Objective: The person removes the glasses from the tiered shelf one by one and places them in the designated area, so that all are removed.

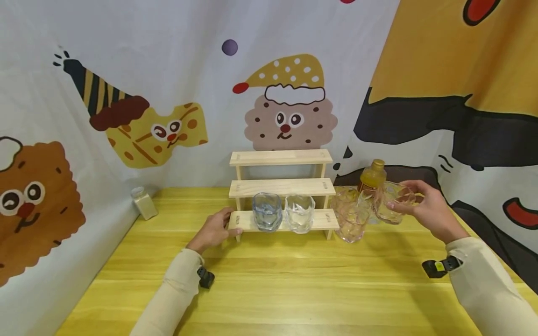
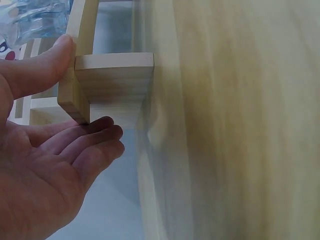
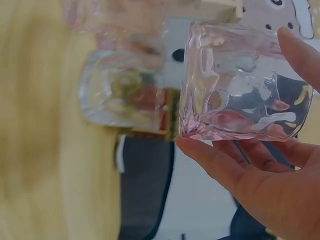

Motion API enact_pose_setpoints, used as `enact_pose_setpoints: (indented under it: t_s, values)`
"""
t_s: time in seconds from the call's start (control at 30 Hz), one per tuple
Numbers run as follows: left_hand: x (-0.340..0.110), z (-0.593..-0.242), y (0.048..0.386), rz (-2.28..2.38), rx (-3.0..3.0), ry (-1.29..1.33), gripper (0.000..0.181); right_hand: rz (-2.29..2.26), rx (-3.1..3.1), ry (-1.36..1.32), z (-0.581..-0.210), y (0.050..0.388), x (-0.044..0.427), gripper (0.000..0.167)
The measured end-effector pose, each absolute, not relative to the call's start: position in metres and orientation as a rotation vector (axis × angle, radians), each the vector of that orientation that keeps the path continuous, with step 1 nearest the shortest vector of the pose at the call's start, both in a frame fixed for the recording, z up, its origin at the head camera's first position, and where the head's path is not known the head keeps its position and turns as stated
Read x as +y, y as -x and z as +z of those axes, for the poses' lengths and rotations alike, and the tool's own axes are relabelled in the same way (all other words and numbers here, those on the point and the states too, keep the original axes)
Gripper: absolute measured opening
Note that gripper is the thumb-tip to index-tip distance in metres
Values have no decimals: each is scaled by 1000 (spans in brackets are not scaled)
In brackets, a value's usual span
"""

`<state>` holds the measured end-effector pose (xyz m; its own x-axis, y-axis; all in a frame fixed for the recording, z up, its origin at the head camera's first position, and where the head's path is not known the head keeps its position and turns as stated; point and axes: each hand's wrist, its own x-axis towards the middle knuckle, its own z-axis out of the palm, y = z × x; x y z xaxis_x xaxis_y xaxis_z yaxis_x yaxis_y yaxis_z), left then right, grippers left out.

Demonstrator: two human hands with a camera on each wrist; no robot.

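Observation:
A three-step wooden display rack (image 1: 282, 187) stands at the back of the table. My left hand (image 1: 213, 227) holds the left end of its lowest step, thumb on the front edge and fingers by the underside in the left wrist view. On that step are a bluish glass (image 1: 267, 213) and a clear glass (image 1: 300, 214), side by side. My right hand (image 1: 433, 212) grips a pink-tinted glass (image 3: 240, 92) between thumb and fingers, raised off the table right of the rack. Beside the rack's right end stand pinkish glasses (image 1: 352, 225) and another clear glass (image 3: 120, 92), partly overlapping.
A bottle (image 1: 373, 175) with a gold cap stands behind the glasses on the right, partly hidden. At the table's far left is a small pale-filled jar (image 1: 144, 203). A cartoon-printed curtain (image 1: 189, 70) hangs along the back and sides of the wooden table (image 1: 286, 289).

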<state>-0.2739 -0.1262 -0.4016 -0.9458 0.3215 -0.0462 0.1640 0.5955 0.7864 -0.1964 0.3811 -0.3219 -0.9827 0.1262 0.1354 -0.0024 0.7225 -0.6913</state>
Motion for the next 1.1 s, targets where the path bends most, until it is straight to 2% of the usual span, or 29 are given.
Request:
enact_pose_setpoints:
  t_s: [0.7,1.1]
  values:
    - [-125,-402,273,1227,2701,-392,73,1229,-2855,39,-378,201,400,86]
    - [-126,-405,276,1233,2686,-401,73,1231,-2881,57,-389,205,401,86]
